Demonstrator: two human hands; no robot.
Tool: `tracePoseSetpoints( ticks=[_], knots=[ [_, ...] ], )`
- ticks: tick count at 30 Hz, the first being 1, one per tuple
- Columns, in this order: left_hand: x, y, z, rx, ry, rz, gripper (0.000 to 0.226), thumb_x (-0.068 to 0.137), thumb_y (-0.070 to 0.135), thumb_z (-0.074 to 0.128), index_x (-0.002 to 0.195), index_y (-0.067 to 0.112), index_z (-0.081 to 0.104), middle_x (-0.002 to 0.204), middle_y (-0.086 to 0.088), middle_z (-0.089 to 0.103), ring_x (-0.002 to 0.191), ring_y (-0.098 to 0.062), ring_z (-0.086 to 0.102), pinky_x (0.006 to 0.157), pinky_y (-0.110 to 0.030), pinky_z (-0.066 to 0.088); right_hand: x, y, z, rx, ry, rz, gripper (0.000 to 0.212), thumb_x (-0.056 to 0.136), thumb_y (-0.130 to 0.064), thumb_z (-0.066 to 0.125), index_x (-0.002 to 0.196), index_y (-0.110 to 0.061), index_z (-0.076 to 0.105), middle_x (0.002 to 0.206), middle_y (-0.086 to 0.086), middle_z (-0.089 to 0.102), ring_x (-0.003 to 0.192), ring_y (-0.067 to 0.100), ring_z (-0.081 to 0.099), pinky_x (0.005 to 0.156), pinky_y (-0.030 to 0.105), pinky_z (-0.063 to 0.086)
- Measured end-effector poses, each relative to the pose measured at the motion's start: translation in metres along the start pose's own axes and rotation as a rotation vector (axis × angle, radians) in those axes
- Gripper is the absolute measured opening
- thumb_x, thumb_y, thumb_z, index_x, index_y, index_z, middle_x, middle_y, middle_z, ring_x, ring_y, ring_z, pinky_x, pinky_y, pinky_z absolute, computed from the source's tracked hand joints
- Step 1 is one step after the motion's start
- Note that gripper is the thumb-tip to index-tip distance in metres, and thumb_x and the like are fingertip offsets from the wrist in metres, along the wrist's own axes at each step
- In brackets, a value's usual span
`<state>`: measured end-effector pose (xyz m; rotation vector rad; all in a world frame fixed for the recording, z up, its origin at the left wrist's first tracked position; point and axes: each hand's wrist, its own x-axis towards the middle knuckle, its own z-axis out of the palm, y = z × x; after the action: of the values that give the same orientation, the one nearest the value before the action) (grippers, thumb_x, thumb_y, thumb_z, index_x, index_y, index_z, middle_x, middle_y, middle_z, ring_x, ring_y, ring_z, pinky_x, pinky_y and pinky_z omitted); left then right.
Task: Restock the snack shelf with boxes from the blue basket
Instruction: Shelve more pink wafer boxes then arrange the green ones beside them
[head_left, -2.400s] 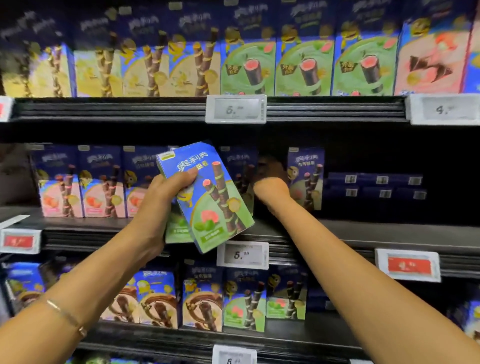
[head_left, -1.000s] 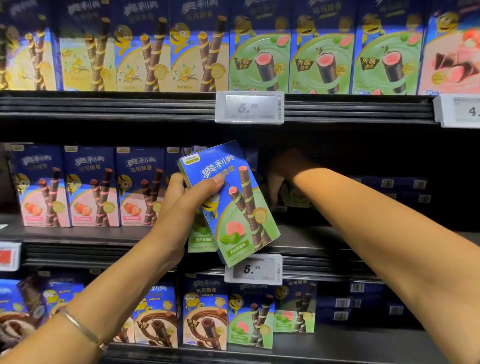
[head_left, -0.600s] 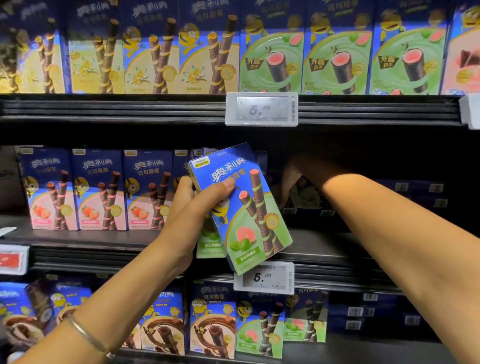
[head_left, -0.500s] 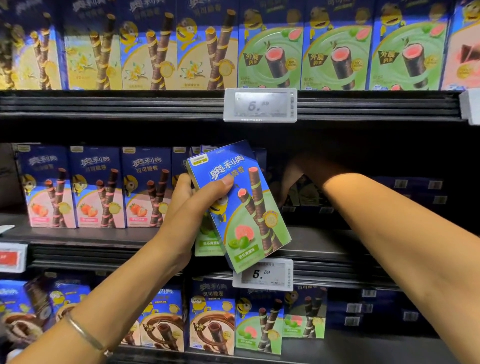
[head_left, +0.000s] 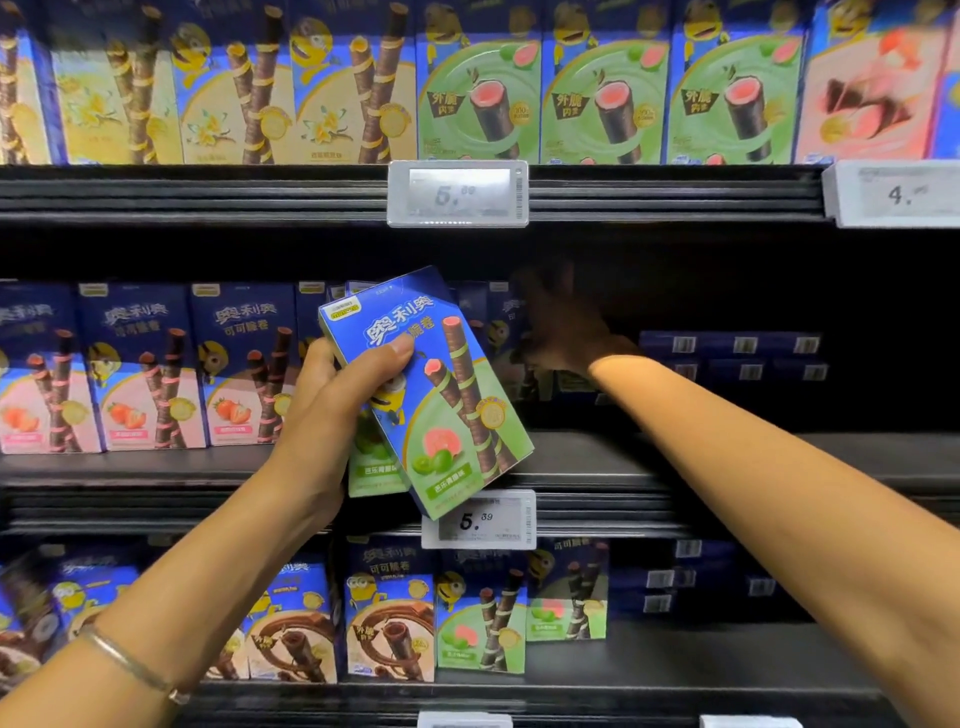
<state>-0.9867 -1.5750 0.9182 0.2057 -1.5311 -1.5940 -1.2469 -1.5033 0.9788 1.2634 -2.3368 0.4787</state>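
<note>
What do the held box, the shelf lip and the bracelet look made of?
The held box looks like glossy printed cardboard: sharp folded edges, light sheen. The shelf lip is dark, ribbed and matte; metal or plastic, unclear. The bracelet is a thin silvery band that glints, likely metal.

Held box (head_left: 431, 395) — blue top, green base, brown striped sticks.

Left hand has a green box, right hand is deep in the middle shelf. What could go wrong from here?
1. The green box is tilted and held only near its top by the left hand; it could slip.
2. The right hand reaches in shadow beside standing boxes and might knock them over.
</note>
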Motion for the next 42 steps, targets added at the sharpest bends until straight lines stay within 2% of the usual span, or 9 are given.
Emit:
tracePoseSetpoints(
  ticks=[7, 14, 17, 22, 25, 29, 36, 38, 42],
  knots=[
    [-0.001, 0.001, 0.003, -0.006, 0.002, -0.003, 0.1, 0.058, 0.051, 0.083, 0.14, 0.001, 0.052, 0.125, -0.02, 0.073, 0.094, -0.032, 0.077, 0.079, -0.042, 0.06, 0.009, 0.007, 0.001, 0.156, 0.035, -0.007, 0.096, 0.074, -0.02, 0.085, 0.152, -0.014, 0.03, 0.156, 0.024, 0.025, 0.142, 0.049, 0.031, 0.111, 0.047, 0.043],
    [-0.001, 0.001, 0.004, 0.016, 0.0, 0.005, 0.101, 0.059, 0.052, 0.083, 0.14, 0.002, 0.052, 0.127, -0.02, 0.073, 0.105, -0.038, 0.075, 0.09, -0.049, 0.059, 0.008, 0.016, 0.006, 0.269, -0.004, 0.05, 0.078, 0.075, -0.025, 0.086, 0.142, -0.015, 0.046, 0.135, 0.013, 0.059, 0.122, 0.032, 0.058, 0.092, 0.034, 0.05],
    [-0.001, 0.001, 0.006, 0.017, -0.004, 0.002, 0.1, 0.06, 0.052, 0.083, 0.14, 0.001, 0.052, 0.127, -0.02, 0.073, 0.106, -0.039, 0.075, 0.09, -0.05, 0.06, 0.01, 0.023, 0.007, 0.356, -0.043, 0.063, 0.069, 0.077, -0.022, 0.084, 0.138, -0.014, 0.051, 0.128, 0.01, 0.065, 0.119, 0.027, 0.061, 0.1, 0.042, 0.052],
    [-0.001, 0.0, 0.01, 0.013, 0.003, -0.003, 0.1, 0.059, 0.053, 0.083, 0.139, 0.002, 0.053, 0.126, -0.018, 0.074, 0.1, -0.032, 0.076, 0.081, -0.043, 0.058, 0.01, 0.039, 0.01, 0.514, -0.036, 0.039, 0.021, 0.084, -0.016, 0.077, 0.082, -0.036, 0.07, 0.085, -0.019, 0.069, 0.085, -0.003, 0.065, 0.078, 0.026, 0.048],
    [-0.001, -0.001, 0.012, 0.016, 0.003, -0.004, 0.1, 0.058, 0.054, 0.083, 0.138, 0.004, 0.053, 0.123, -0.016, 0.075, 0.095, -0.028, 0.078, 0.077, -0.04, 0.059, 0.005, 0.042, 0.01, 0.517, -0.065, 0.055, 0.019, 0.082, -0.019, 0.08, 0.084, -0.034, 0.068, 0.093, -0.004, 0.072, 0.098, 0.016, 0.068, 0.088, 0.033, 0.053],
    [0.0, -0.001, 0.014, 0.02, -0.006, 0.0, 0.101, 0.059, 0.054, 0.083, 0.139, 0.001, 0.052, 0.123, -0.017, 0.075, 0.097, -0.032, 0.077, 0.079, -0.041, 0.059, 0.002, 0.04, 0.014, 0.402, -0.114, 0.062, 0.022, 0.081, -0.021, 0.081, 0.1, -0.025, 0.071, 0.106, 0.007, 0.073, 0.104, 0.027, 0.067, 0.094, 0.042, 0.053],
    [0.0, -0.003, 0.018, 0.0, -0.012, -0.01, 0.102, 0.058, 0.052, 0.084, 0.138, -0.002, 0.051, 0.12, -0.019, 0.075, 0.091, -0.03, 0.078, 0.073, -0.038, 0.061, 0.005, 0.03, 0.019, 0.054, -0.014, 0.079, 0.079, 0.083, -0.037, 0.078, 0.148, -0.013, 0.04, 0.137, 0.012, 0.06, 0.126, 0.034, 0.057, 0.102, 0.045, 0.049],
    [0.0, -0.003, 0.019, 0.0, -0.009, -0.009, 0.102, 0.058, 0.053, 0.084, 0.138, -0.001, 0.052, 0.12, -0.018, 0.075, 0.091, -0.028, 0.079, 0.072, -0.036, 0.061, 0.005, 0.031, 0.021, 0.053, 0.023, 0.098, 0.096, 0.081, -0.042, 0.079, 0.153, -0.008, 0.025, 0.139, 0.015, 0.059, 0.128, 0.038, 0.056, 0.103, 0.048, 0.047],
    [0.0, -0.005, 0.019, 0.0, -0.008, -0.007, 0.101, 0.057, 0.054, 0.084, 0.138, 0.002, 0.052, 0.121, -0.016, 0.076, 0.092, -0.028, 0.079, 0.075, -0.037, 0.061, 0.008, 0.035, 0.027, 0.051, 0.052, 0.102, 0.101, 0.075, -0.046, 0.082, 0.15, -0.008, 0.026, 0.135, 0.016, 0.061, 0.125, 0.04, 0.057, 0.103, 0.049, 0.046]
  ],
)
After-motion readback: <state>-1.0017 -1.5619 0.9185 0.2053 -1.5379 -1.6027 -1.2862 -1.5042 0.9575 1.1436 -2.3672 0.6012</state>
